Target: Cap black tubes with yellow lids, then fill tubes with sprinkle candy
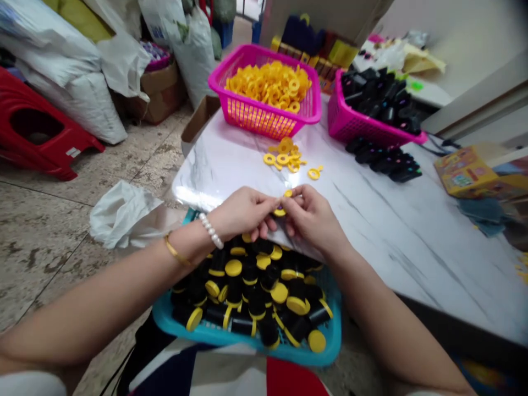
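My left hand (pixel 243 213) and my right hand (pixel 313 217) meet over the near edge of the white marble table (pixel 371 220). Both pinch a small piece with a yellow ring (pixel 282 202) between their fingertips; most of it is hidden by the fingers. Just below my hands a turquoise basket (pixel 206 330) rests on my lap, full of several black cylinders with yellow caps (pixel 256 286). A small heap of loose yellow rings (pixel 289 158) lies on the table beyond my hands.
At the back of the table stand a pink basket (pixel 256 115) of yellow rings and another pink basket (pixel 350 124) of black parts, with more black parts (pixel 388 159) beside it. A colourful box (pixel 466 170) sits at right. Sacks, a red stool (pixel 41 132) and a white bag (pixel 124 212) lie left.
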Action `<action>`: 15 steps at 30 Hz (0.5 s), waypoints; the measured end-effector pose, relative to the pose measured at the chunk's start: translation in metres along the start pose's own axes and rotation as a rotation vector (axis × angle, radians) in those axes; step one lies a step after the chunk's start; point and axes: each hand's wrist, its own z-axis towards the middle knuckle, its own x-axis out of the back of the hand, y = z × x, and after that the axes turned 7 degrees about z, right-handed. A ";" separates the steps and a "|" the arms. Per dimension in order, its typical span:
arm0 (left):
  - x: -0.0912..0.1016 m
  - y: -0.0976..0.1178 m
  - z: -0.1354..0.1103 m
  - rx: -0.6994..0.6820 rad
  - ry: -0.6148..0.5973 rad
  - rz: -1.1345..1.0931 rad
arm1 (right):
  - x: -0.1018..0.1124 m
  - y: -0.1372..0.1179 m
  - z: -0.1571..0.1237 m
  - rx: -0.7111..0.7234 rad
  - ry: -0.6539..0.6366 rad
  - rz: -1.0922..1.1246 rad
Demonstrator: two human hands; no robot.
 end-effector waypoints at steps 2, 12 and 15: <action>-0.002 0.001 -0.001 0.018 0.013 -0.060 | 0.001 0.002 0.002 -0.044 -0.038 0.052; -0.004 0.003 -0.001 0.108 0.034 -0.165 | 0.017 -0.008 0.013 -0.132 -0.123 0.391; -0.004 0.005 -0.002 0.136 0.033 -0.210 | 0.017 -0.013 0.018 -0.182 -0.333 0.228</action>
